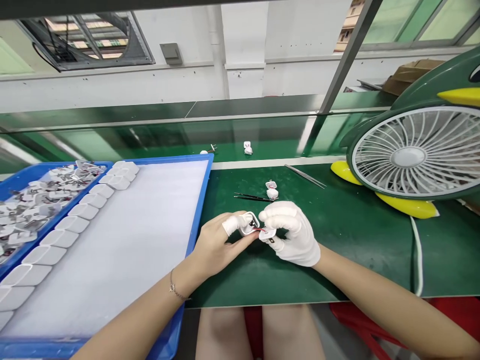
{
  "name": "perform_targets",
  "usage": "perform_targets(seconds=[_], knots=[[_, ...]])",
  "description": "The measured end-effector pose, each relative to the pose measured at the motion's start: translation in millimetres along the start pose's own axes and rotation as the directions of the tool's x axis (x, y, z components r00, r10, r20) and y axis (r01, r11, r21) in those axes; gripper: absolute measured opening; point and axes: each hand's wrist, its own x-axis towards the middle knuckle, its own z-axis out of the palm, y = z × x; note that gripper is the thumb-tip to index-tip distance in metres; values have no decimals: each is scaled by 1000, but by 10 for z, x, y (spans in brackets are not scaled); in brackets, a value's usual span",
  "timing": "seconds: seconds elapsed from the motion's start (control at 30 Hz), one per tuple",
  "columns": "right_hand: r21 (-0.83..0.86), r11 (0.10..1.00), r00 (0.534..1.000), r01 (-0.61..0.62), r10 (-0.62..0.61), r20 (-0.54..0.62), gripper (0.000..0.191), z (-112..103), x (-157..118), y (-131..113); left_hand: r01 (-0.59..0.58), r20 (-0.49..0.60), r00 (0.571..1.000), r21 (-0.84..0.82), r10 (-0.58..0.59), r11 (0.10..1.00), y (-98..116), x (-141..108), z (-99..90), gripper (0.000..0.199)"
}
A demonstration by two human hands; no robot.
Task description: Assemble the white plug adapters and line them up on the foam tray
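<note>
My left hand point(221, 242), with a white cover on one finger, grips an opened white plastic casing point(248, 225) with dark parts inside. My right hand point(292, 234), in a white glove, pinches a small white casing piece point(267, 234). A short red wire runs between the two pieces. Just beyond my hands lie black tweezers point(251, 197) and another opened white casing point(272, 190). Silver tweezers point(305, 176) rest farther back to the right.
A blue tray point(200, 200) at left holds finished-looking white casings point(83, 211) in a row. A blue bin point(15, 187) holds many loose parts point(37, 205). A green fan point(408, 157) stands at right, its cable point(417, 255) crossing the green table point(360, 250).
</note>
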Motion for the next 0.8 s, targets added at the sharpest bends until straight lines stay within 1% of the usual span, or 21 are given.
perform_targets(seconds=[0.07, 0.2, 0.33, 0.47, 0.5, 0.53, 0.6, 0.63, 0.67, 0.7, 0.73, 0.77, 0.8], knots=[[16, 1000, 1000, 9, -9, 0, 11, -7, 1, -3, -10, -5, 1000, 6, 10, 1000, 6, 0, 0, 29], [41, 999, 1000, 16, -17, 16, 10, -19, 23, -16, 6, -19, 1000, -3, -6, 1000, -12, -8, 2, 41], [29, 999, 999, 19, -20, 26, 10, -18, 39, -45, -18, 23, 1000, -5, 18, 1000, -34, -13, -7, 39], [27, 1000, 1000, 6, -7, 17, 6, -23, -15, -76, 59, 39, 998, -57, -57, 997, -22, -17, -5, 35], [48, 999, 1000, -7, 7, 12, 10, -32, -36, -67, 93, 38, 995, -82, -91, 992, -17, -18, -2, 34], [77, 996, 999, -39, 38, 8, 19, -45, -57, -43, 138, 29, 990, -109, -136, 984, -13, -17, 1, 35], [113, 979, 984, -169, 173, -30, 35, -80, -90, 59, 265, 7, 964, -174, -268, 948, -15, -5, 5, 46], [94, 963, 964, -252, 259, -63, 37, -97, -99, 135, 337, 4, 939, -214, -344, 917, -21, 7, 5, 51], [41, 942, 937, -332, 335, -99, 34, -110, -105, 223, 404, 7, 909, -259, -416, 878, -32, 21, 4, 54], [-42, 919, 915, -393, 386, -121, 30, -117, -106, 313, 456, 12, 880, -305, -475, 836, -46, 37, 3, 54], [-149, 896, 908, -417, 405, -107, 27, -116, -104, 398, 489, 15, 856, -348, -517, 800, -61, 53, 2, 51], [-269, 873, 911, -406, 409, -48, 26, -105, -100, 468, 505, 11, 840, -383, -543, 773, -76, 66, 2, 47], [-388, 848, 909, -362, 413, 52, 28, -85, -94, 518, 510, 0, 830, -405, -557, 759, -89, 74, 4, 43]])
